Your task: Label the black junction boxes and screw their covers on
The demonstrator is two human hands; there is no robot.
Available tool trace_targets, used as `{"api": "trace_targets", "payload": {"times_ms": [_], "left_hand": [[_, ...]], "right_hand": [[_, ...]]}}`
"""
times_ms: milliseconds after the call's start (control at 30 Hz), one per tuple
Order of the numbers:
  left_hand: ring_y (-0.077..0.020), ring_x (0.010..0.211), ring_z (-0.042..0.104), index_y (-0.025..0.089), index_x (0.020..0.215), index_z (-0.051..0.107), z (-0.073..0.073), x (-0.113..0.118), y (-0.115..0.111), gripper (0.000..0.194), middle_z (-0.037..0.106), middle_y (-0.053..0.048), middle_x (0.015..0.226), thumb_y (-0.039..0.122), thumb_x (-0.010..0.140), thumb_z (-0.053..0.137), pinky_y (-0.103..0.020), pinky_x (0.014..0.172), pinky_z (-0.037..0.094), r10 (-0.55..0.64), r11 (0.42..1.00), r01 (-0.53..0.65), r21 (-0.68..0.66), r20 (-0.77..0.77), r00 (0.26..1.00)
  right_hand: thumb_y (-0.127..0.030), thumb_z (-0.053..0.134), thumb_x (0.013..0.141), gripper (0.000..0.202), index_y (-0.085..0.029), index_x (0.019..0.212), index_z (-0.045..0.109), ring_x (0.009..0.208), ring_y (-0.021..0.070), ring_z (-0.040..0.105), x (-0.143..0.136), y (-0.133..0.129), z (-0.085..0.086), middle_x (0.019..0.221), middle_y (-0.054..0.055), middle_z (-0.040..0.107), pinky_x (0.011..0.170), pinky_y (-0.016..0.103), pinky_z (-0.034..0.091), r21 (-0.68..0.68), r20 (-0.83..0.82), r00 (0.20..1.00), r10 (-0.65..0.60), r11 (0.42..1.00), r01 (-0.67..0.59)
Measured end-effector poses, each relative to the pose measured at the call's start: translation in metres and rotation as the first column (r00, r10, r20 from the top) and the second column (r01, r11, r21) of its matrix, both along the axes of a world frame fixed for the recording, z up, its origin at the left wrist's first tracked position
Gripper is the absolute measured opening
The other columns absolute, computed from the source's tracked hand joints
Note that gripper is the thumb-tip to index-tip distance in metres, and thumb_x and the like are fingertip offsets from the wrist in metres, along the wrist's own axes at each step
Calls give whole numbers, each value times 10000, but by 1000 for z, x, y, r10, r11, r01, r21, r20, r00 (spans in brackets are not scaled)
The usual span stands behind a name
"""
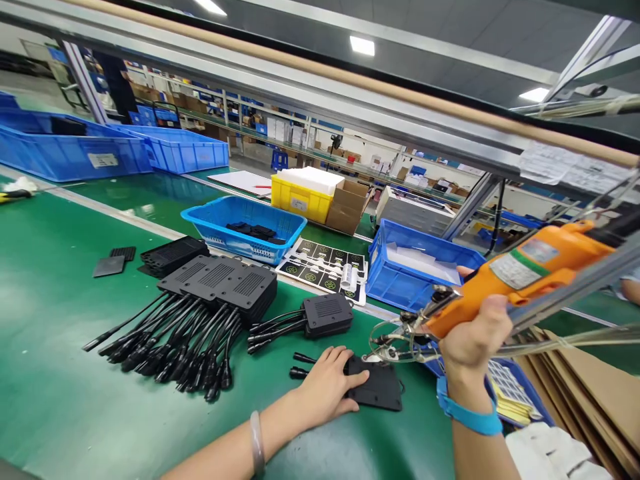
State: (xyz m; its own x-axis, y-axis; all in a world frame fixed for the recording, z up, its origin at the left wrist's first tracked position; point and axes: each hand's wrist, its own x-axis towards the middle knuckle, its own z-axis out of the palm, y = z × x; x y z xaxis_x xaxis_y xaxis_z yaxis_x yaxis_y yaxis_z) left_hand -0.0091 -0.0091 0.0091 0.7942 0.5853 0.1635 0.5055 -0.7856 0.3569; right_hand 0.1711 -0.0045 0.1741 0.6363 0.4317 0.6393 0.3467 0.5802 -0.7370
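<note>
My right hand (473,340) is wrapped round an orange electric screwdriver (525,273), held tilted with its tip down to the left. The metal tip, with thin clear tubes about it, is at the upper edge of a flat black plastic case (377,387); contact is hard to make out. Over the case's left end lies my left hand (327,383), fingers spread and pressing down. Two short cable ends (300,373) stick out beyond that hand. Just behind sits a small stack of black cases (327,313) with cables. Further left stands a larger stack of cases (220,287), its many cables fanned towards me.
A light-blue basket (240,217) holds black parts. Near it are a sheet of round-marked labels (320,270), a yellow bin (300,199) and a blue bin (420,260). Cardboard sheets (585,393) stand at the right. A metal beam (320,87) crosses overhead.
</note>
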Motion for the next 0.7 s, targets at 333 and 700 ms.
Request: {"api": "trace_targets", "payload": {"times_ms": [333,700], "left_hand": [[-369,1245,493,319,1359,570,1,1,2,679,543,-171,1300,510,746,791,-538,1015,431,1,1000,-1,-10,-6,1000],[-351,1214,512,305,1358,578,6,3,1,689,552,-170,1257,482,735,811,-493,1002,447,5,999,-6,-42,-24,1000]], "right_hand": [[-642,493,830,527,-138,907,627,339,136,463,-9,5,-45,539,-8,556,328,259,369,-125,-24,994,110,986,-113],[-632,479,786,488,-165,865,596,359,160,489,-15,2,-54,512,-1,553,361,278,390,-118,-12,991,136,984,-137]]}}
